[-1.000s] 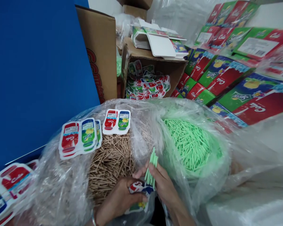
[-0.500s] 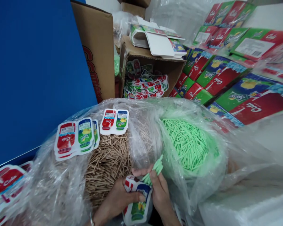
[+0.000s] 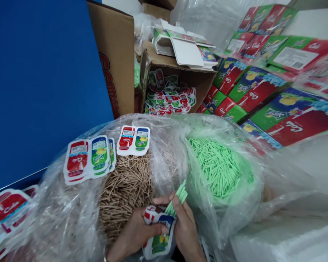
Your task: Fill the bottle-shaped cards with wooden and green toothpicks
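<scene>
My left hand point(image 3: 138, 231) is closed around a printed cola-and-Sprite double pouch point(image 3: 160, 245), thumb across its front near the top. Between the fingers of my right hand point(image 3: 186, 227) is a small bundle of thin green sticks point(image 3: 181, 195). It slants up to the right, and its lower end is at the pouch's upper edge. How far the sticks reach inside is hidden. Just beyond my left hand lie many brown sticks point(image 3: 125, 182) in a clear plastic bag. Loose green sticks point(image 3: 218, 167) fill another bag to the right.
Flat double pouches point(image 3: 87, 158) and a single pouch point(image 3: 133, 140) rest on the plastic. Behind, a cardboard box point(image 3: 177, 69) holds more pouches. Printed cartons point(image 3: 292, 112) are stacked at right. A blue panel point(image 3: 46, 80) stands at left; a white surface point(image 3: 287, 240) is lower right.
The bundle of green sticks in my right hand looks tighter and more evenly lined up. Both hands stay at nearly the same spot, and the view has shifted slightly.
</scene>
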`<state>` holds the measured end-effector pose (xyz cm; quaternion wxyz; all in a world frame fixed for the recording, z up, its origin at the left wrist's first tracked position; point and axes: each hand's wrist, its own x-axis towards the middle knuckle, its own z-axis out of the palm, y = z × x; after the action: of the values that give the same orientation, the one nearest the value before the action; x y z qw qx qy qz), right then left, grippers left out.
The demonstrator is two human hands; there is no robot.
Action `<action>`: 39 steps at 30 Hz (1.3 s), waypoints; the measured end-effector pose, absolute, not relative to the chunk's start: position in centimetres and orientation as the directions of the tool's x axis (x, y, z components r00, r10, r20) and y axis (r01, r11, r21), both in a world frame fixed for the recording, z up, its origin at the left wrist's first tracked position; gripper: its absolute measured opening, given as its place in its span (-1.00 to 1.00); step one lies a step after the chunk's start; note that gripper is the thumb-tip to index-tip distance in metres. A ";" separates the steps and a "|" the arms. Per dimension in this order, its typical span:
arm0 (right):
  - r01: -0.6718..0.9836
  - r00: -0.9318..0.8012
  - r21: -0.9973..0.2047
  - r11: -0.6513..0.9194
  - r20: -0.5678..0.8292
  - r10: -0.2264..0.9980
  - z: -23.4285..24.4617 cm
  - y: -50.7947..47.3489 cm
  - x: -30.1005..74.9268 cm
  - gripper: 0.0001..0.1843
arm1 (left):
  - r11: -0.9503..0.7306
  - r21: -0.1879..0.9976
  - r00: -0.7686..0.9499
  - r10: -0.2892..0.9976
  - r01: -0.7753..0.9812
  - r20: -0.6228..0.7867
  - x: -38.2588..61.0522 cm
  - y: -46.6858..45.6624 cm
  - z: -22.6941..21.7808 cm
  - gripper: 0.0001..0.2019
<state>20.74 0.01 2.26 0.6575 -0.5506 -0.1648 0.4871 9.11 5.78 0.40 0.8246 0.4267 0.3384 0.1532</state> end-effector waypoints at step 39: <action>0.334 0.092 -0.928 0.166 0.208 0.974 3.3 1.8 20.5 -0.87 | 0.282 0.958 0.414 0.879 -0.050 -0.237 3.6 9.2 0.9 -0.69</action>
<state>20.51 1.76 3.26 0.4868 -0.5560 -0.5882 0.3284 3.64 9.21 0.95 0.6813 0.4926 0.4205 0.3410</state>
